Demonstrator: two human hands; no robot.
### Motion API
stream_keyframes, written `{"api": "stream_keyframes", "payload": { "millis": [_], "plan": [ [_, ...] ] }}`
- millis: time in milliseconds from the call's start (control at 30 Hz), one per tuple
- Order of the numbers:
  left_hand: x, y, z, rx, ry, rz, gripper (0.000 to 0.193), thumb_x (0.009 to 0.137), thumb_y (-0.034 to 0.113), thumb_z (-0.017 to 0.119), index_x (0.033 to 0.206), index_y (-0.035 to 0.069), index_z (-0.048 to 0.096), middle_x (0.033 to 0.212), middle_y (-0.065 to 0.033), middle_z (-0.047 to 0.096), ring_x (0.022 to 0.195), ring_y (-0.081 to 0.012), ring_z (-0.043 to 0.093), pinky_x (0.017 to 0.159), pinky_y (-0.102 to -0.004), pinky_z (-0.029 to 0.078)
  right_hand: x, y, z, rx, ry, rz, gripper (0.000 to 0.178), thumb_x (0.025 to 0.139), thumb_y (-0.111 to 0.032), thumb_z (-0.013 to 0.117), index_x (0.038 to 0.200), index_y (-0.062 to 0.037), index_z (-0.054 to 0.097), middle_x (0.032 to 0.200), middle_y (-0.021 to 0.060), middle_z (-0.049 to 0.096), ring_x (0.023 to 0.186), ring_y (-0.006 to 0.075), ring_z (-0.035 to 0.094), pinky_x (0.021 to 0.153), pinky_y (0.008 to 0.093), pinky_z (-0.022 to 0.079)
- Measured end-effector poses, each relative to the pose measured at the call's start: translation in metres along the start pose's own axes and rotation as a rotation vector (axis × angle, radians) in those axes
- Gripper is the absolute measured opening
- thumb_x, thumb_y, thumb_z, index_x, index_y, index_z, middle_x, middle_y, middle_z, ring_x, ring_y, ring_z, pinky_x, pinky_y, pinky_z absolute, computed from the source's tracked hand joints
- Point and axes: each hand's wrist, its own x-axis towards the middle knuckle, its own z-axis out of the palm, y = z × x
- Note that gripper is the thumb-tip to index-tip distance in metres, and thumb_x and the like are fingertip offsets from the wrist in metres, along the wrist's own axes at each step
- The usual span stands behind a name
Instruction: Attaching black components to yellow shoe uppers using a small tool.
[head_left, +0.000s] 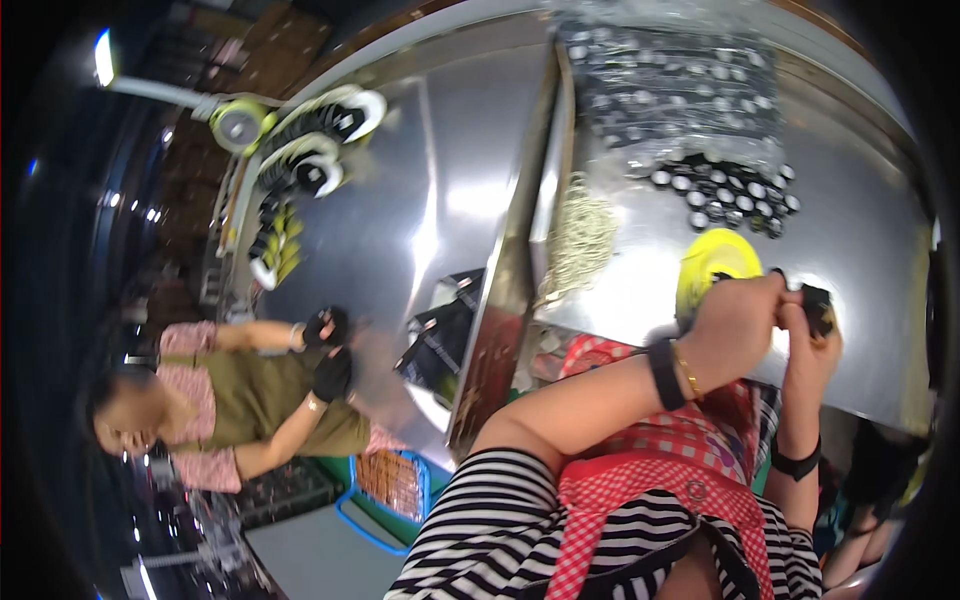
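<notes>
My left hand reaches across the front of the steel table with its fingers pinched together. They meet the fingers of my right hand, which are closed around a small black piece. Whether the left fingertips grip that same piece is hard to make out. Partly behind my left hand lies a bright yellow round part with a dark middle. Farther back sits a cluster of small black parts with white round faces.
A clear plastic bag of similar parts lies behind the cluster. Pale cords lie beside a raised metal divider. On the left table are black and white assemblies and a black sheet-like item. A gloved co-worker works there.
</notes>
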Motion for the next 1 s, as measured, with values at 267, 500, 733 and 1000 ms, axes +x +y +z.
{"api": "stream_keyframes", "payload": {
  "millis": [267, 500, 733, 1000],
  "plan": [
    [0.008, -0.021, -0.006, -0.898, -0.122, -0.400, 0.016, 0.077, 0.005, 0.062, 0.089, 0.000, 0.052, 0.065, 0.0015, 0.053, 0.060, -0.0023, 0.050, 0.052, -0.0206, 0.039, 0.020, 0.044, -0.028, -0.029, 0.107, -0.011, 0.018, 0.087, -0.011, 0.061, 0.101, 0.0000, 0.062, 0.091, 0.0028, 0.064, 0.079, 0.0072, 0.057, 0.070, 0.0205, 0.045],
    [0.008, -0.029, -0.004, -0.607, -0.004, -0.426, 0.009, 0.079, 0.004, 0.061, 0.078, 0.000, 0.052, 0.061, 0.0019, 0.050, 0.054, -0.0016, 0.046, 0.046, -0.0211, 0.035, 0.026, 0.028, -0.034, -0.502, 0.282, -0.378, 0.017, 0.085, -0.004, 0.061, 0.101, 0.0016, 0.062, 0.092, 0.0073, 0.065, 0.084, 0.0144, 0.061, 0.075, 0.0252, 0.047],
    [0.006, -0.026, 0.007, -0.807, -0.087, -0.391, 0.011, 0.083, 0.005, 0.062, 0.084, 0.000, 0.052, 0.068, 0.0014, 0.053, 0.060, -0.0030, 0.050, 0.050, -0.0203, 0.039, 0.010, 0.020, -0.018, -0.300, 0.115, -0.173, 0.015, 0.083, -0.003, 0.063, 0.097, 0.0008, 0.061, 0.086, 0.0042, 0.064, 0.078, 0.0111, 0.058, 0.071, 0.0269, 0.047],
    [0.002, -0.015, -0.011, -1.083, -0.041, -0.597, 0.011, 0.088, 0.009, 0.056, 0.088, -0.002, 0.051, 0.086, -0.0110, 0.065, 0.073, -0.0134, 0.063, 0.062, -0.0243, 0.051, -0.001, -0.002, 0.015, 0.197, -0.026, 0.229, 0.015, 0.084, -0.013, 0.062, 0.093, -0.0019, 0.060, 0.080, 0.0024, 0.063, 0.070, 0.0101, 0.059, 0.066, 0.0227, 0.046]
  ]
}}
